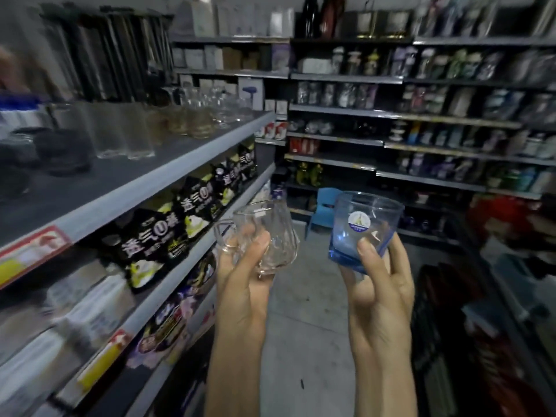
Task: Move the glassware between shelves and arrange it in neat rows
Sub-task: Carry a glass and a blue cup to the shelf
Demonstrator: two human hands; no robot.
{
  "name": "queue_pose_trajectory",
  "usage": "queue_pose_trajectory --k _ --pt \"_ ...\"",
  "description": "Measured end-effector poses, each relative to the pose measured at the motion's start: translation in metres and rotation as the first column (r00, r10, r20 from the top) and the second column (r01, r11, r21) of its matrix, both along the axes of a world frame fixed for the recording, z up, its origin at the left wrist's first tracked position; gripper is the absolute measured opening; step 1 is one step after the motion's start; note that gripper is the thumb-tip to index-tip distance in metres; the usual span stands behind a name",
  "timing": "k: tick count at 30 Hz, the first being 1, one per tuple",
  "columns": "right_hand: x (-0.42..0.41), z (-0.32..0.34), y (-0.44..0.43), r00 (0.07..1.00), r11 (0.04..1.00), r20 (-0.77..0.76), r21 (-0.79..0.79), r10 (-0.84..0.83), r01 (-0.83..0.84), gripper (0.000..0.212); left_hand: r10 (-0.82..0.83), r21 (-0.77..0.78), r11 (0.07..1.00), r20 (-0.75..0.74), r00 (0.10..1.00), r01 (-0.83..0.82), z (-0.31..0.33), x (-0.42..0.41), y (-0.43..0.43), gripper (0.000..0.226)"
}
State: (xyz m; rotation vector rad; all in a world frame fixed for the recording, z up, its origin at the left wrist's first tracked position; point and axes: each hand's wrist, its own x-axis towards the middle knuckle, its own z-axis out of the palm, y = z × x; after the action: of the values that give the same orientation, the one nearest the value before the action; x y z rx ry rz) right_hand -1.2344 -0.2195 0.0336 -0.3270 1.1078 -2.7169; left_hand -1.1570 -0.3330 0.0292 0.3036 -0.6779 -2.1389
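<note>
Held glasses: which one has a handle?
The clear mug in the left hand; the blue tumbler in the right hand is handleless, with a round sticker.

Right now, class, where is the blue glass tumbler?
In the head view, right of centre, the blue tumbler is held up by the right hand, beside the clear mug in the left hand.

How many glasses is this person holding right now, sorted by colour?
Clear glass mug: 1, in the left hand
Blue glass tumbler: 1, in the right hand
Total: 2
The shelved glasses are too blurred to count.
</note>
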Motion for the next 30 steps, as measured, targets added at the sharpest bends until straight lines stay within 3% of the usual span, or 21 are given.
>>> queue_pose_trajectory --k 2,4,8,12,18,23,27,30 --pt "-0.032 0.005 -0.032 0.993 0.993 -0.011 0.039 -0.115 0.115 0.077 0.015 -0.047 0.999 0.043 0.999 -0.013 -0.001 -0.036 -0.024 0.059" --pt "-0.064 0.011 -0.070 0.978 0.976 -0.057 0.076 -0.200 0.204 0.071 0.069 -0.145 0.988 0.119 0.991 -0.051 0.002 -0.072 -0.051 0.068" --pt "-0.130 0.019 -0.142 0.944 0.944 -0.139 0.101 -0.299 0.314 0.067 0.196 -0.288 0.947 0.170 0.966 -0.141 0.018 -0.143 -0.111 0.068" --pt "-0.184 0.020 -0.192 0.890 0.894 -0.230 0.130 -0.394 0.430 0.075 0.328 -0.361 0.902 0.218 0.919 -0.236 0.026 -0.207 -0.152 0.070" --pt "-0.272 0.017 -0.244 0.940 0.925 -0.119 0.172 -0.321 0.338 0.064 0.304 -0.341 0.919 0.290 0.907 -0.199 0.019 -0.299 -0.203 0.057" --pt "-0.365 0.008 -0.295 0.976 0.966 0.002 0.144 -0.216 0.213 0.078 0.244 -0.305 0.941 0.307 0.920 -0.148 0.018 -0.385 -0.247 0.036" --pt "-0.440 0.011 -0.333 0.986 0.974 0.003 0.157 -0.167 0.165 0.070 0.350 -0.362 0.905 0.336 0.875 -0.223 0.029 -0.452 -0.284 0.054" --pt "-0.509 0.024 -0.363 0.998 0.986 -0.024 0.152 -0.066 0.069 0.071 0.387 -0.394 0.884 0.317 0.866 -0.251 0.045 -0.503 -0.318 0.050"
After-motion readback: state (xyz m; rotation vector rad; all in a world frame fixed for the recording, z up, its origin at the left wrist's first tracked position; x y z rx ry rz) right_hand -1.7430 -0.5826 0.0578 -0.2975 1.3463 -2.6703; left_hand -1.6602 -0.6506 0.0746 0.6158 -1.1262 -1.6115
